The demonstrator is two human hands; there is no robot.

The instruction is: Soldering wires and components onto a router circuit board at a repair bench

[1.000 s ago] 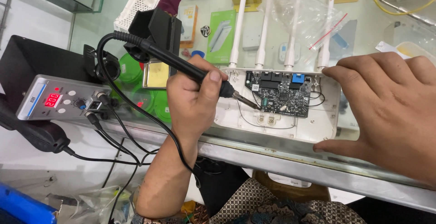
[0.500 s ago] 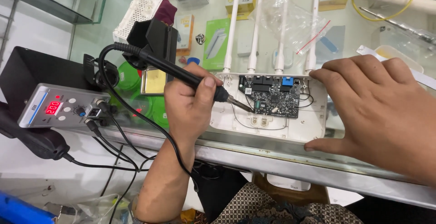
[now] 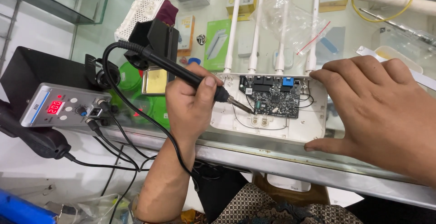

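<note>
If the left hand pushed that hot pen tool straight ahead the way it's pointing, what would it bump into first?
Probably the dark circuit board inside the opened white router shell. The left hand aims the soldering iron rightward and slightly down, its tip at the board's left edge; whether it already touches is unclear.

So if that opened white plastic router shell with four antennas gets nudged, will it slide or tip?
The white plastic router shell probably slides easily: it lies flat on smooth glass counter. Likely light, being a thin open casing. The right hand pressing its edge suggests it needs steadying.
</note>
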